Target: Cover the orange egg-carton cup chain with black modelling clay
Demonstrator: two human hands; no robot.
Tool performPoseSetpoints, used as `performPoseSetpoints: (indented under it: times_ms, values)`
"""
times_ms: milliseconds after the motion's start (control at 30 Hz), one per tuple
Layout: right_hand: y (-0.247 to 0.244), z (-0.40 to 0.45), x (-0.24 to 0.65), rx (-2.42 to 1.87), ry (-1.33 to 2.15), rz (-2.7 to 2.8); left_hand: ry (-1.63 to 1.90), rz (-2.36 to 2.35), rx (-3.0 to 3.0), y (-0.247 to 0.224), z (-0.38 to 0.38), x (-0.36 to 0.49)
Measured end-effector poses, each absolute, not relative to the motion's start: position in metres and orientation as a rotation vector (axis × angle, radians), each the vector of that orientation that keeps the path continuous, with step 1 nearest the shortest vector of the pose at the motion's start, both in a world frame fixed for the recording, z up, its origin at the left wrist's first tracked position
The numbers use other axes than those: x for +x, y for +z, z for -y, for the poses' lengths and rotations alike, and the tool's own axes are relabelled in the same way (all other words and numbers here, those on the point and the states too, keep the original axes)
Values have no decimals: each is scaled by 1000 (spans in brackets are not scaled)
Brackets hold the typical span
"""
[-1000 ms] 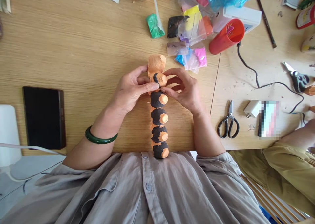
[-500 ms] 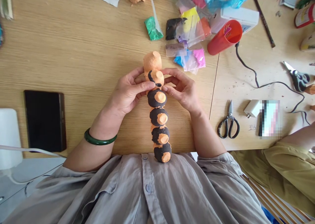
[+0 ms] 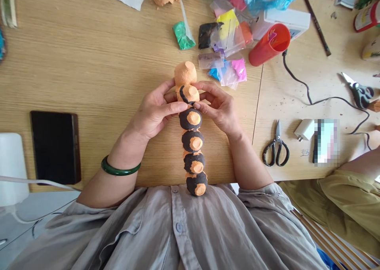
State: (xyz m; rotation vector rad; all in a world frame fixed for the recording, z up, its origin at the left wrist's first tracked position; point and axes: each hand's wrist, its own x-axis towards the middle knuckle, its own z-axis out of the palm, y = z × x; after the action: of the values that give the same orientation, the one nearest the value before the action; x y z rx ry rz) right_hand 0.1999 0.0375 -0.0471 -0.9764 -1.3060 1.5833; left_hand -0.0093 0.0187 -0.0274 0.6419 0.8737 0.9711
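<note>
An orange egg carton strip [image 3: 185, 75] runs lengthwise toward my body, its near end at my shirt. The nearer cups are wrapped in black modelling clay, with their orange tips bare. On the second cup from the far end lies a thin black clay strip [image 3: 182, 92], curved along its left and lower sides. My left hand [image 3: 156, 109] grips the carton from the left, its thumb laid over the lower part of the clay strip. From the right, my right hand [image 3: 219, 107] pinches the clay strip's end against the cup, fingers along the carton's side.
Beyond the carton lie clay packets in green [image 3: 184, 35], black [image 3: 206, 35] and other colours, beside a red cup [image 3: 268, 46]. Black-handled scissors [image 3: 276, 145], a charger [image 3: 304, 129] and a cable sit rightward. A dark phone [image 3: 55, 147] lies left. Another person sits at right.
The black clay strip's lower end has been drawn out straighter and rightward under my thumbs. Both hands stay at the same cup; the view has shifted slightly.
</note>
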Motion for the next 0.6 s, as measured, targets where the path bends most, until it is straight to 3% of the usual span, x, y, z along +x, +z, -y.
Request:
performPoseSetpoints:
  times_ms: [267, 433, 600]
  values:
    - [-39, -30, 191, -1029, 1651, 1106, 1111, -1006, 816, -34, -19, -14]
    - [-28, -22, 184, -1075, 1905, 684, 1155, -1071, 771, -33, -20, -14]
    - [-23, -20, 183, -1072, 1997, 670, 1137, -1092, 794, -38, -19, -20]
